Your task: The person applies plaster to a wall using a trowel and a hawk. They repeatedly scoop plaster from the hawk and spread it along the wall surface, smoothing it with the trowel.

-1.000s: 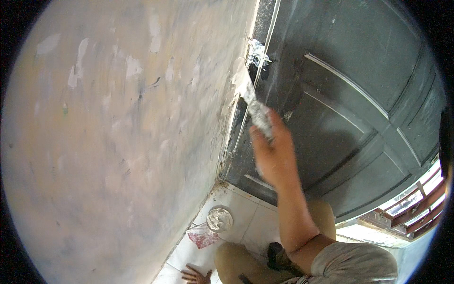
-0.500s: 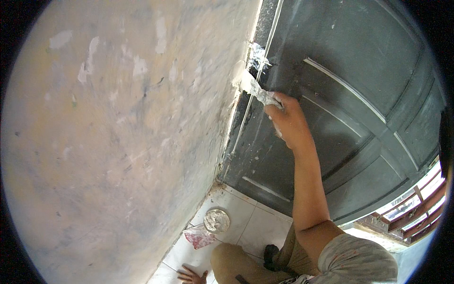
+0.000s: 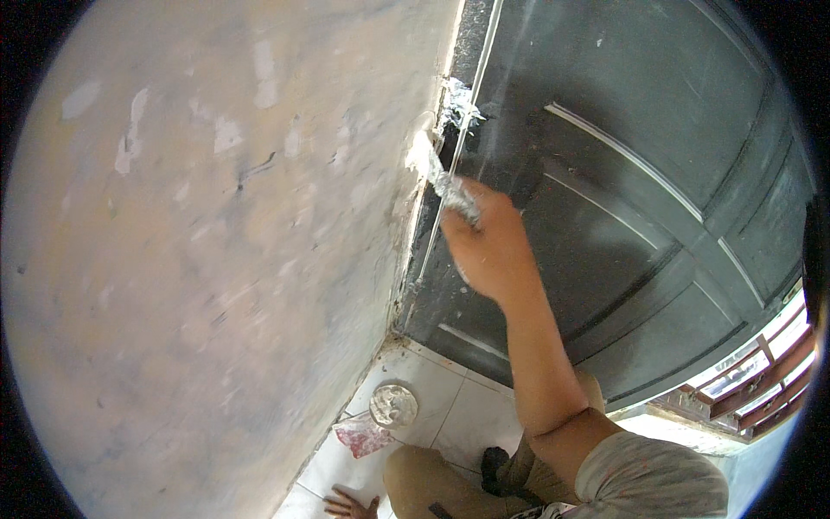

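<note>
My right hand [image 3: 488, 242] is closed round the handle of a putty-smeared scraper [image 3: 444, 184], raised in front of the dark door [image 3: 640, 268]. Its white-coated blade is at the edge of the mottled plaster wall [image 3: 207, 259], beside the door frame. Just above it a crumpled white and silvery wad [image 3: 459, 102] is stuck in the frame gap. Low in the view my left hand [image 3: 350, 506] lies on the white floor tiles with fingers spread, holding nothing. Near it are a round container of white paste [image 3: 393, 405] and a red-and-white plastic packet [image 3: 361, 438].
A window with brown wooden bars [image 3: 752, 381] and a pale sill [image 3: 687, 432] is at the lower right. My bent legs [image 3: 432, 484] are on the floor below the door, with a dark object [image 3: 494, 467] between them.
My right hand moved up and right half a second ago, and has since come back left and a little down, with the scraper blade nearer the wall. My left hand remains on the floor.
</note>
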The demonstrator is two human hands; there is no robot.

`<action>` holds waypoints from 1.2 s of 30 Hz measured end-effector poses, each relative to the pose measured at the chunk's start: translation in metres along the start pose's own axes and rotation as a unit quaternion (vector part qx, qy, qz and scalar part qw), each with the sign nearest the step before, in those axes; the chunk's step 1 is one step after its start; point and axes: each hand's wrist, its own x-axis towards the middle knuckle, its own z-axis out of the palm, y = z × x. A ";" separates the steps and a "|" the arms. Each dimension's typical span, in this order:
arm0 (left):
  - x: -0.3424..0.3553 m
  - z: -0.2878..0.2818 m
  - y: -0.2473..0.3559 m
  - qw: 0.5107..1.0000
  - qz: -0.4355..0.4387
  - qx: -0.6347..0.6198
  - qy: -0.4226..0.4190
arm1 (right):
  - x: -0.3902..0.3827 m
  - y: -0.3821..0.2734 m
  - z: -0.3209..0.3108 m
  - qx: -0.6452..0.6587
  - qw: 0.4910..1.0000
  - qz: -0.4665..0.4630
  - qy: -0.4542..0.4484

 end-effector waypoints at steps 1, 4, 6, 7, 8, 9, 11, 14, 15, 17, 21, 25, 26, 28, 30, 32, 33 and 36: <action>0.000 0.000 0.000 1.000 -0.001 0.002 0.002 | -0.007 -0.007 0.002 -0.002 1.000 -0.013 0.001; -0.002 0.000 0.005 1.000 0.009 0.002 0.001 | -0.025 -0.016 -0.002 -0.007 0.999 -0.046 0.013; -0.008 -0.006 0.010 1.000 0.021 -0.013 -0.005 | -0.034 -0.018 -0.006 0.002 0.998 -0.063 0.024; -0.006 -0.008 0.006 1.000 0.013 -0.009 -0.010 | -0.033 -0.017 -0.011 0.032 0.998 -0.055 -0.002; -0.002 -0.006 0.003 1.000 0.005 -0.006 -0.015 | -0.029 -0.012 -0.023 0.060 0.997 -0.048 -0.028; 0.001 -0.005 -0.001 1.000 -0.003 -0.004 -0.020 | -0.023 -0.008 -0.029 0.065 0.996 -0.046 -0.029; 0.007 0.002 0.000 1.000 -0.002 0.007 -0.016 | -0.008 0.001 -0.046 0.039 0.998 -0.047 0.002; 0.008 0.007 -0.001 1.000 0.001 0.029 -0.006 | 0.024 0.021 -0.046 -0.006 0.996 -0.060 0.063; 0.008 0.008 -0.001 0.999 0.002 0.036 0.000 | 0.032 0.026 -0.044 -0.015 0.994 -0.066 0.080; 0.005 0.006 -0.003 1.000 0.010 0.015 -0.007 | 0.041 0.026 -0.039 -0.003 0.996 -0.049 0.068; 0.009 0.014 -0.005 0.999 0.003 0.045 0.028 | 0.039 0.010 -0.034 -0.015 0.996 -0.034 0.079; 0.011 0.023 -0.004 0.992 0.014 0.100 0.071 | 0.029 0.010 -0.031 0.007 0.997 -0.078 0.028; 0.012 0.026 -0.005 0.991 0.015 0.106 0.083 | 0.024 0.005 -0.031 0.019 0.996 -0.085 0.019; 0.012 0.036 -0.005 0.964 0.004 0.195 0.180 | 0.007 -0.019 -0.030 0.040 0.997 -0.071 -0.013; 0.017 0.054 -0.011 0.870 -0.022 0.356 0.341 | -0.009 -0.034 -0.035 0.069 0.994 -0.073 -0.036; 0.024 0.063 -0.012 0.873 -0.019 0.340 0.348 | -0.021 -0.036 -0.042 0.093 0.990 -0.094 -0.042; 0.021 0.061 -0.009 0.875 -0.016 0.334 0.349 | -0.027 -0.028 -0.046 0.106 0.986 -0.124 -0.014; 0.019 0.029 -0.008 1.000 0.005 0.003 0.020 | -0.031 -0.012 -0.067 0.181 0.979 -0.077 -0.059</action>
